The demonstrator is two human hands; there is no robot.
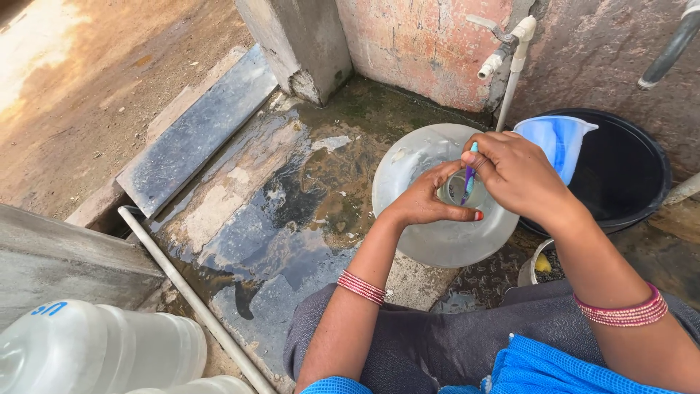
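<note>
Head view, from near to far: at the lower left of the frame lie two clear bottles on their sides, and a thin pipe runs across the wet floor.

In the middle of the frame stands a big clear jug, seen from above, with its mouth up. The left hand is closed around the neck of the jug, thumb on the near side. The right hand is closed on a small brush with a blue and purple handle, which goes down into the mouth. So the two hands are close together, almost touching.

I judge the jug is light when empty, with thin plastic walls that bend a little, and it is wet, so slippery. The neck is stiff and narrow, the best place to hold. The brush is light and stiff; it wants a pinch high on the handle.

Behind, at the upper right, a blue mug rests on a black tub, under a tap on the wall.
</note>
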